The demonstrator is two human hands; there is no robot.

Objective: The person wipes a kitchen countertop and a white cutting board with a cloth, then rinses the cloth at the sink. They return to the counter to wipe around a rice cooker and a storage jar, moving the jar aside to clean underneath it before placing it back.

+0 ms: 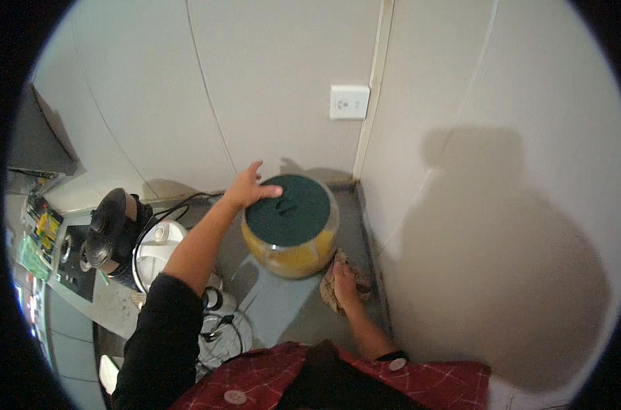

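A large round clear jar with yellow contents (293, 261) and a dark green lid (297, 217) stands in the counter's corner. My left hand (250, 188) is at the lid's back left edge, fingers spread and thumb over the lid; whether it presses on it I cannot tell. My right hand (344, 283) holds a crumpled beige cloth (331, 294) against the counter, just right of the jar's base.
At my left stand a black pot-like cooker (107, 232), a white plastic appliance (157, 253), a glass kettle (221, 335) and cords. A black cooktop (75, 273) lies farther left. Walls rise behind and at right; the back one carries a white switch plate (349, 102).
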